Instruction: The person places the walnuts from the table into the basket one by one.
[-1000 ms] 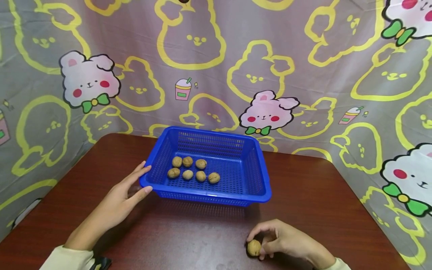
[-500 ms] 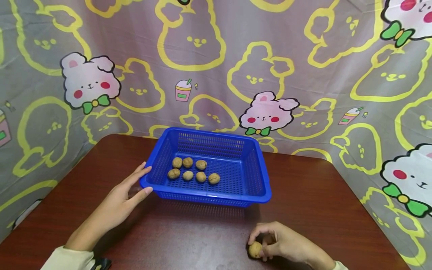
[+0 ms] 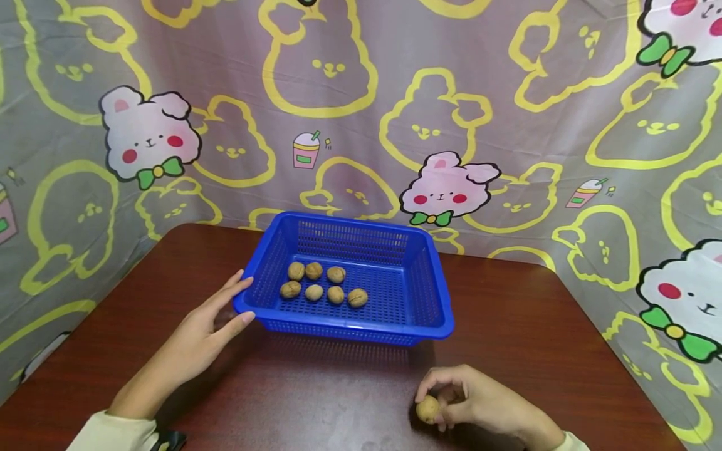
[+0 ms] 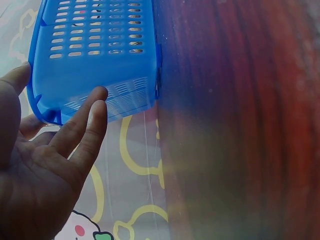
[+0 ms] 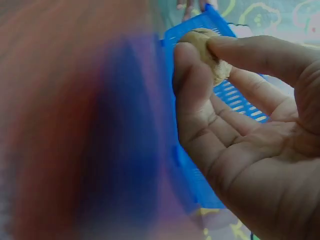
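Note:
My right hand [image 3: 479,401] pinches a walnut [image 3: 428,409] between thumb and fingers, low over the table in front of the basket's right part. In the right wrist view the walnut [image 5: 202,42] shows between the thumb and curled index finger. The blue plastic basket [image 3: 350,324] holds several walnuts [image 3: 357,297], gathered toward its left side in two loose rows. At the basket's front left corner rests my left hand [image 3: 194,341], thumb and fingertips at the rim. The left wrist view shows that hand [image 4: 52,165] with its fingers fairly straight along the basket's outer side [image 4: 95,65].
The dark red-brown wooden table [image 3: 507,313] has rounded far corners. Behind it and at both sides hangs a grey curtain [image 3: 350,138] with cartoon rabbits and yellow outlines. A small dark object [image 3: 169,440] shows beside the left sleeve [image 3: 115,432].
My right hand and its walnut have shifted slightly right, and the walnut sits a little higher in the head view. The left hand and the basket have stayed put.

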A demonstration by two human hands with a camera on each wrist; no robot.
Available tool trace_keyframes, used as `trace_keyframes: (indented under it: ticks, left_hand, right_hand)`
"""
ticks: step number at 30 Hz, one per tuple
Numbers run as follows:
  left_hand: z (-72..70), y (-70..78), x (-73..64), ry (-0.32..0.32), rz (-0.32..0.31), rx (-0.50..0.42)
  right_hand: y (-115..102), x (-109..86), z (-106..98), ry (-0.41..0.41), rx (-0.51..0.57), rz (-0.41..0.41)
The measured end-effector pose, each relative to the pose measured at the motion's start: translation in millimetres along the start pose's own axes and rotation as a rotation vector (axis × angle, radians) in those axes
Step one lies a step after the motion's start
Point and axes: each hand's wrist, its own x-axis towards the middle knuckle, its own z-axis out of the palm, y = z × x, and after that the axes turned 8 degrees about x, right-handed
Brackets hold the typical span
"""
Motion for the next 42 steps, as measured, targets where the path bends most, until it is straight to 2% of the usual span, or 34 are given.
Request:
trace_keyframes:
  ticks: [4,11,17,23,30,42]
  left_hand:
    - [0.1,0.0,0.0,0.002,0.001,-0.004]
    - [0.5,-0.1,0.4,0.002,0.001,-0.003]
    - [1.4,-0.2,1.3,0.007,0.005,-0.002]
    - [0.8,0.1,0.8,0.007,0.000,0.008]
    - [1.7,-0.5,1.7,0.004,0.006,0.006]
    - [1.8,-0.6,0.3,0.021,0.011,-0.001]
  right_hand:
    - [-14.6,2.7,-2.7,0.008,0.099,-0.015]
    - [-46.1,11.9,-8.0,0.028,0.183,-0.081]
    - [-84.5,27.7,-20.5,0.123,0.129,-0.062]
    - [-108.8,62.0,-42.6,0.207,0.138,-0.072]
    - [-117.5,107.6,-64.0,0.339,0.181,-0.022]
    - [-96.5,176.0,-91.5,0.441,0.362,-0.009]
